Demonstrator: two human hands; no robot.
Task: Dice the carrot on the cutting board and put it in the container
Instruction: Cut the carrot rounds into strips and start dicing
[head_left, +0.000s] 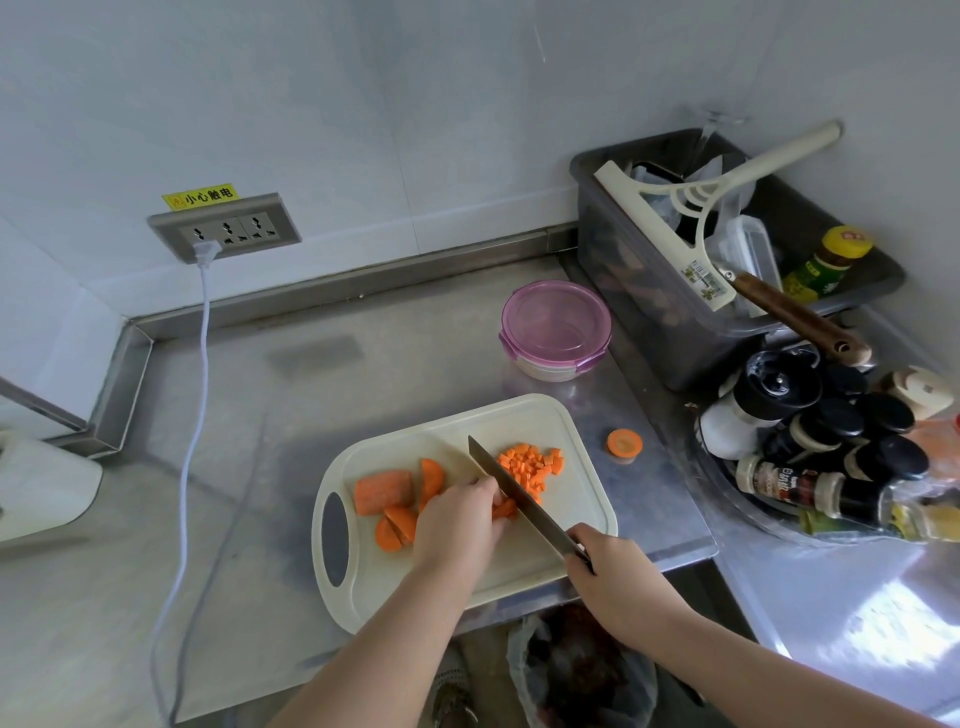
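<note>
Head view: at lower centre of the frame the cutting board carried a small pile of diced carrot right of the knife, while a thick carrot chunk and several half-round slices lay uncut toward its left end. The left hand curled its fingers down on the carrot strips against the blade, and the right hand gripped the knife handle. Judged under half diced; the container, above the board at centre right, had its purple lid on with no carrot seen inside, so the transfer was not begun.

White wall, steel counter
</note>
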